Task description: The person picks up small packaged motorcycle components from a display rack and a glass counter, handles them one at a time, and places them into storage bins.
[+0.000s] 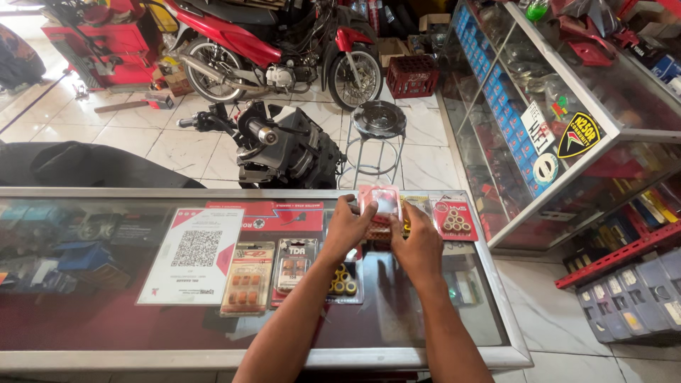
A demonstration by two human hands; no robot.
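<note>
Both hands meet over the far right part of the glass counter top [496,312], near its back edge. The left hand [345,230] and the right hand [418,245] together hold a small clear blister pack [380,202] with a pinkish-red card back; the left fingers curl around its left edge, the right fingers close on its right edge and lower corner, so the pack stands tilted up just above the glass. Under it lies another pack with small round rollers, mostly hidden by the hands. Just right of the right hand, close to the back right corner, lies a red blister pack of rollers [454,218]. Towards the middle of the counter lie an orange-carded roller pack [248,278], a grey-carded roller pack [296,264] and a pack with yellow-ringed rollers [343,282], the last touching the left forearm. Left of these rests a white printed sheet [193,255]. Beyond the counter, on the tiled floor, stand a metal stool [378,128], a stripped black scooter front [280,145] and a red motorcycle [269,46].
</note>
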